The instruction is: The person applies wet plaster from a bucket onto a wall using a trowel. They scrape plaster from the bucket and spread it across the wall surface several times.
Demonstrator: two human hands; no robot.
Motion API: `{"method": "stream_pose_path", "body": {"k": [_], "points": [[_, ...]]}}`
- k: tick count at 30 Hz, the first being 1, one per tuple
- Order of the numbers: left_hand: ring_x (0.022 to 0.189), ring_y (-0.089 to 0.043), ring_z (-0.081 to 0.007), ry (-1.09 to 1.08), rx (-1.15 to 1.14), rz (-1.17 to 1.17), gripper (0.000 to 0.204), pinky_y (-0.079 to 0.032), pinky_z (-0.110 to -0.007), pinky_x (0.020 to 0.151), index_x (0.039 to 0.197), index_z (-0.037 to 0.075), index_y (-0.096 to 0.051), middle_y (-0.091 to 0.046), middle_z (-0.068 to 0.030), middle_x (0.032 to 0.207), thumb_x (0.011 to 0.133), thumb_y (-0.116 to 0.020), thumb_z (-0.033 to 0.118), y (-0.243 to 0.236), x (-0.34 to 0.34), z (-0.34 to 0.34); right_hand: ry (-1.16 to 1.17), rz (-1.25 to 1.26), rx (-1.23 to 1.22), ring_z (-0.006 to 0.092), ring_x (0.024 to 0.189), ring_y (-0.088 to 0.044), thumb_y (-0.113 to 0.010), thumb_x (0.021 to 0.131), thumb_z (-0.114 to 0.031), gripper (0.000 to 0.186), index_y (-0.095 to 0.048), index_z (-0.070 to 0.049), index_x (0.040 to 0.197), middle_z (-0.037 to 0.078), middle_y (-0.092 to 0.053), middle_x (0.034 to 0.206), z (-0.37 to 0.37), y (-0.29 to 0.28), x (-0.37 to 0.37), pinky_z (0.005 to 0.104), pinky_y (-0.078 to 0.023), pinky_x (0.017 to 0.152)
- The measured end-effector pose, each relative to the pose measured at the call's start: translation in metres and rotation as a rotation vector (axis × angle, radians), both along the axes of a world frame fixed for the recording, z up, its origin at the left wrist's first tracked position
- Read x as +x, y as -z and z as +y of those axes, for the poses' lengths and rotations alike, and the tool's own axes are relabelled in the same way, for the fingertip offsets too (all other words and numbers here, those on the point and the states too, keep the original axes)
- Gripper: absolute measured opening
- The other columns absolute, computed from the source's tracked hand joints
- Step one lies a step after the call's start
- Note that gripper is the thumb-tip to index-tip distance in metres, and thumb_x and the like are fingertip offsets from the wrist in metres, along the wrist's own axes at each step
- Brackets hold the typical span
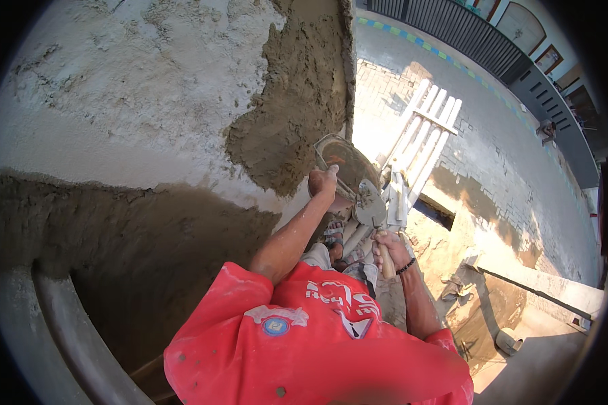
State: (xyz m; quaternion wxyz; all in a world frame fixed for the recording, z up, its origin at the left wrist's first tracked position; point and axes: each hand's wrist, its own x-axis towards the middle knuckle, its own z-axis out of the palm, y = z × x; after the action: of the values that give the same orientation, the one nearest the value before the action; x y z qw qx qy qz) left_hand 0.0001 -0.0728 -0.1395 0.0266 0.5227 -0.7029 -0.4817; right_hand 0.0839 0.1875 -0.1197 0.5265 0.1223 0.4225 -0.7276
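**Holding a mortar pan and a trowel beside a half-plastered wall**

Looking down from the head camera, the person in a red shirt (317, 337) stands close to a wall (115, 88). The left hand (323, 181) is raised and its fingers are clenched on the near rim of a round metal pan (344, 162), so the pan sits at about 1 o'clock from this hand, tilted, with its open side turned toward the camera. The rim passes under the fingers; the thumb side I cannot see clearly.

The right hand (392, 248) is lower, at about 4 o'clock from the left hand. Its fingers are wrapped tight around the wooden handle of a trowel (375, 209). The handle comes out below the fist, and the metal blade rises from the fist toward 11 o'clock, so the blade is above the fingers and its tip is just beside the lower edge of the pan. Whether blade and pan are touching, I cannot tell. A dark bracelet is on the right wrist.

Fresh brown mortar (297, 101) covers the wall at 11 o'clock from the pan, next to a grey, rough, drier area. Behind the pan, at 2 o'clock, a white ladder-like frame (425, 135) leans over a paved brick ground (507, 162). A foot in a sandal (332, 235) shows between the two forearms.
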Motion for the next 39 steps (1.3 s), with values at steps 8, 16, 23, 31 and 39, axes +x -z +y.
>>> {"method": "stream_pose_path", "body": {"k": [8, 16, 23, 31, 39], "points": [[0.101, -0.062, -0.0366, -0.054, 0.055, 0.146, 0.061, -0.048, -0.041, 0.087, 0.110, -0.009, -0.059, -0.063, -0.0262, 0.110, 0.068, -0.079, 0.030, 0.034, -0.002, -0.030, -0.089, -0.168, -0.344, 0.0141, 0.044, -0.046, -0.049, 0.095, -0.023, 0.022, -0.047, -0.004, 0.106, 0.006, -0.047, 0.066, 0.008, -0.007, -0.021, 0.0281, -0.043, 0.034], [0.102, -0.061, -0.0337, -0.099, 0.111, 0.041, 0.057, -0.048, -0.040, 0.088, 0.107, -0.008, -0.059, -0.063, -0.0242, 0.110, 0.067, -0.080, 0.027, 0.038, 0.027, -0.029, 0.328, -0.122, -0.614, 0.0177, 0.045, -0.044, -0.040, 0.091, -0.034, 0.041, -0.044, -0.003, 0.117, 0.010, -0.047, 0.072, -0.007, -0.056, -0.025, 0.0338, -0.045, 0.037], [0.090, -0.063, -0.0282, 0.014, 0.123, -0.107, 0.055, -0.050, -0.040, 0.079, 0.109, -0.003, -0.059, -0.064, -0.0186, 0.105, 0.068, -0.080, 0.028, 0.044, 0.081, -0.040, 0.923, 0.624, -0.512, 0.0152, 0.059, -0.047, -0.041, 0.095, -0.028, 0.048, -0.034, -0.005, 0.137, 0.009, -0.046, 0.083, -0.007, -0.158, -0.073, 0.0289, -0.047, 0.045], [0.093, -0.064, -0.0315, -0.108, 0.168, 0.010, 0.052, -0.050, -0.040, 0.082, 0.104, -0.003, -0.061, -0.065, -0.0208, 0.104, 0.067, -0.081, 0.028, 0.078, 0.142, -0.052, 1.500, 1.264, -0.147, 0.0175, 0.060, -0.052, -0.044, 0.094, -0.021, 0.044, -0.031, -0.013, 0.136, 0.010, -0.053, 0.080, -0.016, -0.219, -0.135, 0.0326, -0.050, 0.054], [0.096, -0.063, -0.0287, -0.201, 0.266, 0.115, 0.057, -0.049, -0.037, 0.087, 0.117, -0.005, -0.056, -0.064, -0.0173, 0.110, 0.069, -0.078, 0.018, 0.064, 0.178, -0.037, 0.687, 1.575, 0.676, 0.0385, 0.070, -0.060, -0.055, 0.090, -0.021, 0.037, -0.043, -0.003, 0.120, 0.024, -0.060, 0.085, -0.183, -0.120, -0.248, 0.0476, -0.049, 0.066]]}}
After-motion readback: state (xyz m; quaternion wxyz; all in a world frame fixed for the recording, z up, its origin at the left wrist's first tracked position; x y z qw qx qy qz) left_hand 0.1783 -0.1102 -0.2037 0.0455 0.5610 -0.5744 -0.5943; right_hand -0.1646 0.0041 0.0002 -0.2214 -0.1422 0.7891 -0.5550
